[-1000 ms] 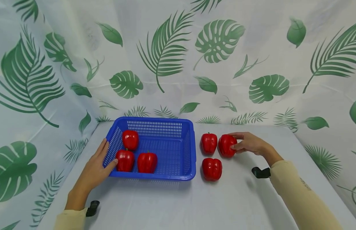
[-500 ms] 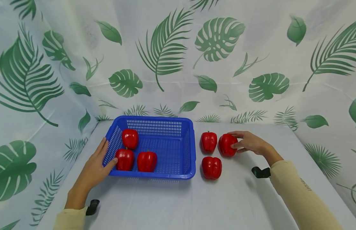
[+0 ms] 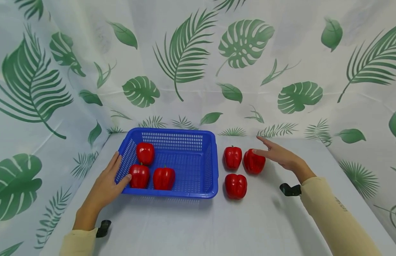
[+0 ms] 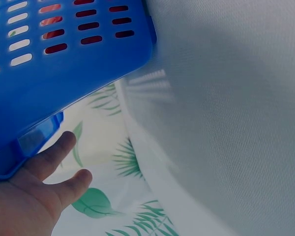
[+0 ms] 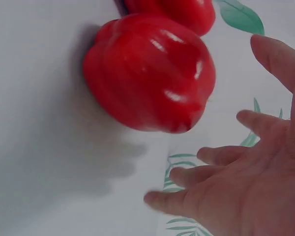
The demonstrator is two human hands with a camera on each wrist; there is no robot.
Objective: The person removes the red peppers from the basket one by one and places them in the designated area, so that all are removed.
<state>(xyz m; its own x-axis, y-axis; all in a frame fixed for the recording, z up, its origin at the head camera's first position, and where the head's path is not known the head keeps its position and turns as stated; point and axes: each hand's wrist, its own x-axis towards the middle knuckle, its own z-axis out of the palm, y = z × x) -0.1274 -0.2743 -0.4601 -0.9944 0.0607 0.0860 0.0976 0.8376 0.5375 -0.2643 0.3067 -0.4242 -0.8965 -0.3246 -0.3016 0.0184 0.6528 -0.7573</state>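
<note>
A blue plastic basket [image 3: 185,195] holds three red bell peppers: one at the back [image 3: 145,153], one at the front left [image 3: 139,176] and one front middle [image 3: 164,178]. My left hand [image 3: 103,186] rests against the basket's left side, its fingers straight and its thumb over the rim. In the left wrist view two spread fingers [image 4: 64,189] show; the others are hidden. My right hand [image 3: 279,154] hovers spread beside the rightmost bell pepper [image 3: 254,161]. The right wrist view shows a gap between that hand [image 5: 241,182] and the pepper [image 5: 152,73].
Two more red bell peppers, one at the back [image 3: 232,158] and one in front [image 3: 235,186], stand between the basket and the right pepper. A white table [image 3: 198,231] lies beneath everything. A leaf-patterned curtain [image 3: 191,71] encloses the back and sides.
My right hand has let go of the rightmost bell pepper, its fingers opening and lifting away. That pepper now leans slightly. My left hand and the basket stay in place.
</note>
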